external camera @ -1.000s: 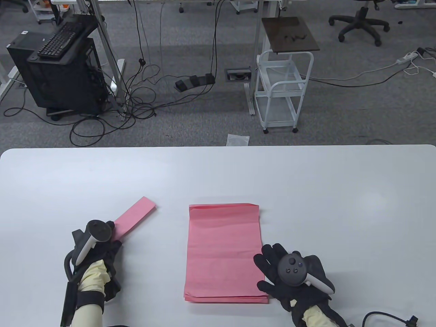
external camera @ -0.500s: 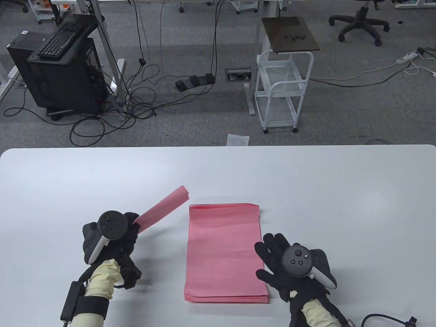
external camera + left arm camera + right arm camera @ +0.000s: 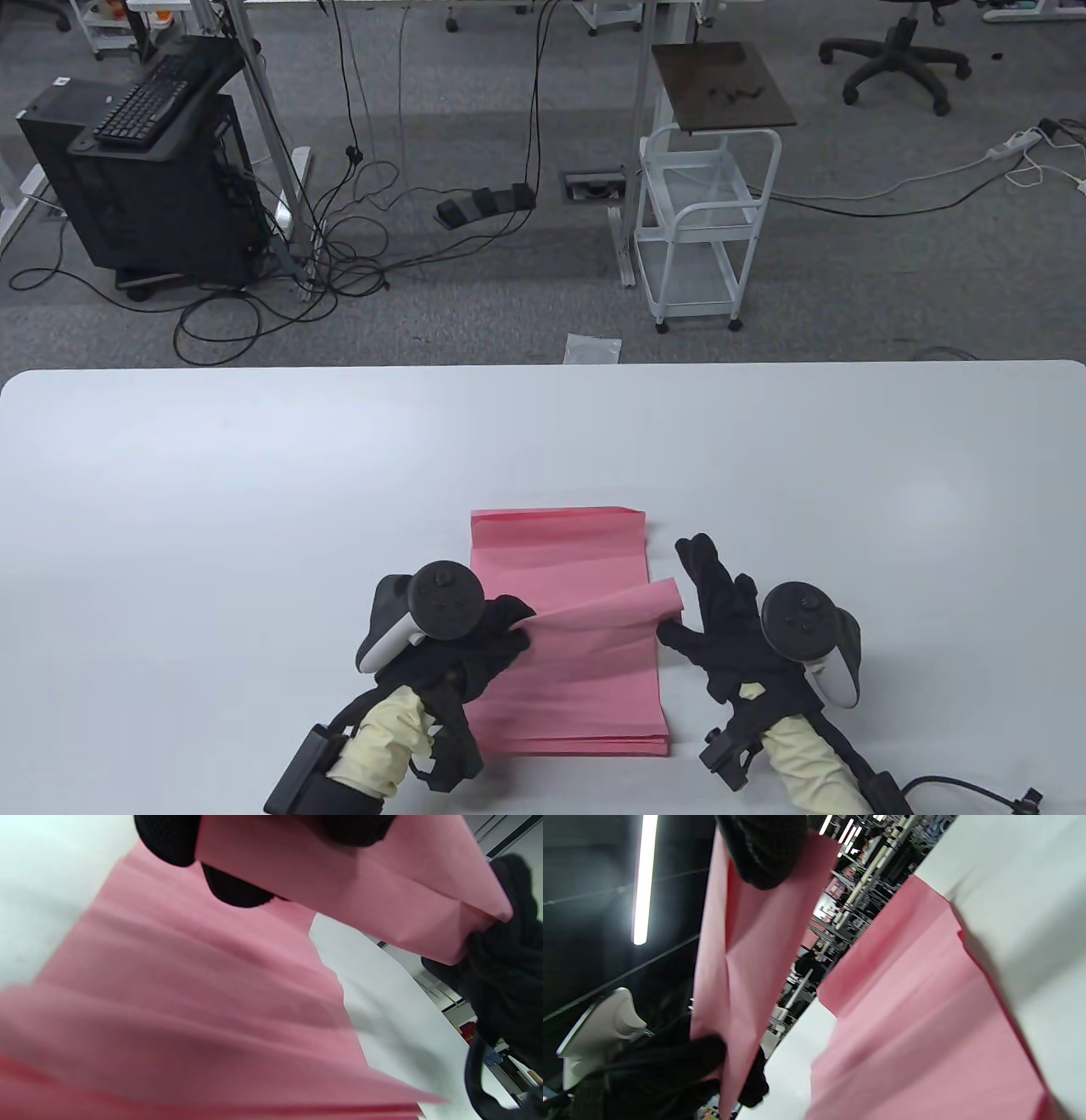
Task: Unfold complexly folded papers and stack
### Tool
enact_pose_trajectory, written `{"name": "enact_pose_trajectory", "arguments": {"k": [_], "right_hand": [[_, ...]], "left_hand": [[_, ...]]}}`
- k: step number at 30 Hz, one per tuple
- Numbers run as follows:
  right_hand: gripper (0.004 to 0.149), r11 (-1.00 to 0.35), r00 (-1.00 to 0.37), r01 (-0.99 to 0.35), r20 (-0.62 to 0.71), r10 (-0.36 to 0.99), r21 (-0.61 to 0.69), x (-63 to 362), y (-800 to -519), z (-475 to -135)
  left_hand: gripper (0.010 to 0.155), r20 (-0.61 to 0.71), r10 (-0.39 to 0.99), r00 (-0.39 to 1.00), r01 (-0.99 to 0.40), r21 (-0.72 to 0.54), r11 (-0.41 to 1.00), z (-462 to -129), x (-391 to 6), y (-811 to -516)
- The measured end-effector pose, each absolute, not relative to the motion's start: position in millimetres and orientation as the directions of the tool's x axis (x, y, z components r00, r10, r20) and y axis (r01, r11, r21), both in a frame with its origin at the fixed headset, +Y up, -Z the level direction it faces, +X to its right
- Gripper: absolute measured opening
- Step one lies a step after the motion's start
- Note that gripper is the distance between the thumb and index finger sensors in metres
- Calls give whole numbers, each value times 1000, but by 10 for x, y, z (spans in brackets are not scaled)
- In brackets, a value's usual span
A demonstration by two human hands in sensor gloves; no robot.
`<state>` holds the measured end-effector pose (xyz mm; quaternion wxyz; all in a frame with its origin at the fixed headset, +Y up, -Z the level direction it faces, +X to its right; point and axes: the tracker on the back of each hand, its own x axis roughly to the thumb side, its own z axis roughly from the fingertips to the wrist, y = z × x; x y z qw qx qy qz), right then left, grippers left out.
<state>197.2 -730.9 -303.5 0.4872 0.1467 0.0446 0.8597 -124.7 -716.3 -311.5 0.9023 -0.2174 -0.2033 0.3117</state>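
Note:
A stack of flat pink sheets (image 3: pixel 556 543) lies on the white table (image 3: pixel 254 467) near its front edge. A folded pink paper strip (image 3: pixel 602 613) is held just above the stack, lying across it. My left hand (image 3: pixel 509 630) grips the strip's left end. My right hand (image 3: pixel 679 615) pinches its right end between thumb and fingers, the other fingers stretched out. The left wrist view shows the strip (image 3: pixel 339 887) over the stack (image 3: pixel 191 1005) with my right hand (image 3: pixel 505 984) at its far end. The right wrist view shows the strip (image 3: pixel 746 955) beside the stack (image 3: pixel 925 1018).
A black cable (image 3: pixel 959 789) lies at the table's front right corner. Beyond the table's far edge stand a white trolley (image 3: pixel 708 229) and a black computer stand (image 3: pixel 144 170) on the floor.
My left hand lifted the folded strip from the table's left side and carried it right, over the stack. My right hand moved up and left from beside the stack and took the strip's free end.

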Motion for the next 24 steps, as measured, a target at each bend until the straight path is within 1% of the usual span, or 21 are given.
{"name": "enact_pose_trajectory", "arguments": {"k": [2,3,4,7,8,10,12,13,14,16,17,18,19,21,24], "right_hand": [[78,-540,-482,-812,268,834,221,1964,-7310,-3039],[73,-524,-462,-822,277,842,221,1956,-7323,-3033],[69,-495,-434,-844,280,856,208,1963,-7337,-3028],[51,-407,-351,-893,268,897,193,1988,-7357,-3034],[45,-402,-349,-897,266,899,182,1993,-7363,-3037],[39,-386,-346,-913,245,905,135,2001,-7394,-3043],[38,-370,-344,-925,226,912,87,2031,-7424,-3043],[38,-364,-347,-930,210,914,47,2066,-7438,-3044],[38,-351,-340,-936,190,921,27,2106,-7449,-3049],[38,-318,-315,-948,159,936,-2,2165,-7461,-3053],[38,-306,-307,-952,142,941,-28,2191,-7466,-3054],[38,-300,-304,-953,129,944,-45,2204,-7469,-3054],[38,-296,-301,-954,124,946,-55,2207,-7470,-3051],[38,-299,-304,-952,132,943,-61,2183,-7466,-3042],[38,-294,-298,-954,180,937,-52,2113,-7435,-3016]], "left_hand": [[41,211,701,681,-523,-530,668,-3095,-1217,-7231],[41,170,726,666,-542,-559,627,-3091,-1194,-7279],[42,156,724,672,-519,-598,611,-3082,-1201,-7300],[45,160,710,686,-509,-591,625,-3081,-1241,-7329],[46,158,713,683,-512,-593,622,-3081,-1249,-7334],[51,149,732,665,-528,-600,601,-3084,-1274,-7337],[60,131,780,612,-581,-595,555,-3091,-1346,-7308],[63,105,805,584,-632,-563,532,-3101,-1423,-7276],[65,89,816,571,-685,-496,534,-3115,-1517,-7240],[69,91,819,567,-737,-388,553,-3138,-1709,-7186],[72,84,817,571,-739,-380,556,-3142,-1772,-7172],[75,82,818,570,-735,-395,551,-3145,-1817,-7172],[76,66,821,568,-722,-438,535,-3148,-1844,-7187],[81,17,844,536,-723,-508,469,-3147,-1805,-7254],[79,-64,879,473,-765,-525,374,-3143,-1657,-7366]]}}
